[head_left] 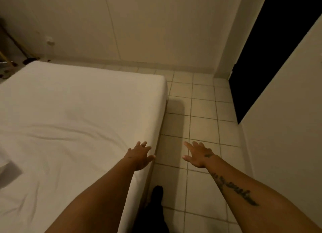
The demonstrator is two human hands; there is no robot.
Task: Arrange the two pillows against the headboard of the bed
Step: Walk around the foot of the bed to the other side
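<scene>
A bed [73, 114] with a plain white fitted sheet fills the left half of the view. My left hand [140, 155] hovers over the bed's right edge, fingers spread, holding nothing. My right hand [197, 155] is stretched out over the tiled floor beside the bed, also spread and empty. A white shape [7, 164] at the far left edge, casting a shadow on the sheet, may be part of a pillow; I cannot tell. No headboard is visible.
Beige tiled floor [200, 110] runs along the bed's right side. White wardrobe doors [139, 27] stand behind the bed. A dark doorway [264, 58] opens at the right, beside a white wall [287, 119]. My dark-clad leg [156, 208] stands close to the bed.
</scene>
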